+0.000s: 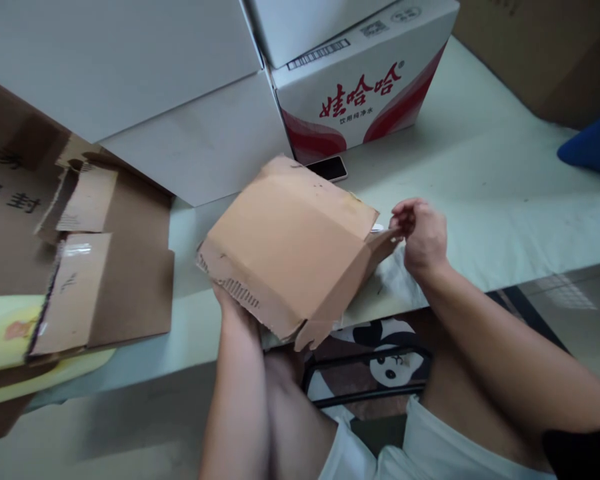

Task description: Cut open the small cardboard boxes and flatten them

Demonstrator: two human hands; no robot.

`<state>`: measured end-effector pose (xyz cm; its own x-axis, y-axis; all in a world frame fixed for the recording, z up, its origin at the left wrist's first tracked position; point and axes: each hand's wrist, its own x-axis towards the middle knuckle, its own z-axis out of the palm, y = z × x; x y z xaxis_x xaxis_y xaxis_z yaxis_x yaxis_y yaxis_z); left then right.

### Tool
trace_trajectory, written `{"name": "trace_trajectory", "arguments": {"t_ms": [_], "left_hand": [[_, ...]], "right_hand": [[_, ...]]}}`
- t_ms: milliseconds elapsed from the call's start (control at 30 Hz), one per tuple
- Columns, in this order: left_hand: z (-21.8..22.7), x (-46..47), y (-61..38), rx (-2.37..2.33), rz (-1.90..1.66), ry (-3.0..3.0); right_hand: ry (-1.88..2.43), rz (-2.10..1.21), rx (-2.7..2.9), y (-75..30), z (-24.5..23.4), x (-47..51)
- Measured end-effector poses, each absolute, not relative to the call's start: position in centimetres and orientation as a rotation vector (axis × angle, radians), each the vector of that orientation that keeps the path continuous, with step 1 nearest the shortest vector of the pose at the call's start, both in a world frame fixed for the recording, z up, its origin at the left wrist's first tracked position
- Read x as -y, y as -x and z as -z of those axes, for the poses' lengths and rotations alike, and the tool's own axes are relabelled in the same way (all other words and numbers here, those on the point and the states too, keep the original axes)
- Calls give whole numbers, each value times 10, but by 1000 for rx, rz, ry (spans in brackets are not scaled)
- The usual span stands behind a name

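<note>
A torn piece of brown corrugated cardboard (pixel 290 240) is held above the table's front edge. My left hand (pixel 230 303) is under its lower left side, mostly hidden by the sheet, gripping it from beneath. My right hand (pixel 423 233) pinches the cardboard's right corner flap, fingers closed together. The sheet tilts up toward me, creased across its middle.
The pale table (pixel 505 200) carries stacked white boxes (pixel 145 87), a white carton with red print (pixel 365 80), a phone (pixel 330 168) beside it, and flattened brown cardboard (pixel 95 280) at left over something yellow. A blue object (pixel 595 143) lies far right. My knees and a panda-print item (pixel 385 363) show below.
</note>
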<state>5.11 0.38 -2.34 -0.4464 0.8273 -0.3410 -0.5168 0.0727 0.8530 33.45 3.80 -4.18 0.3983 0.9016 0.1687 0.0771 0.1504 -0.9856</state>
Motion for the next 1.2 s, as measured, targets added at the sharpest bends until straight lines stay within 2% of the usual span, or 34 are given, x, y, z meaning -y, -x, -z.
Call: {"name": "trace_trajectory", "arguments": {"t_ms": [133,267,433,600,900,1067,1200], "left_hand": [[15,1,-53,-1142,-1624,-469],[26,-12,-51,-1098,-1921,-581],[49,-28,-46,-1442,-2157,-564],[51,-26,-47,-1462,-2172,-519],[41,-19,-60,-1357,-2110,-604],[45,-21,-50,-1287,-2109,-602],[39,-18,-41,-1128,-1924,-561]], "right_hand": [[1254,-683,1116,-325,44,-29],[1162,-717,1472,-303,43,-5],[1071,-722,1860,-280,41,12],[1206,-822,1720,-276,46,4],[1336,-779,1550,-278,61,-11],[1218,-596,1650,-278,54,-7],[802,-546,1742,-280,37,6]]}}
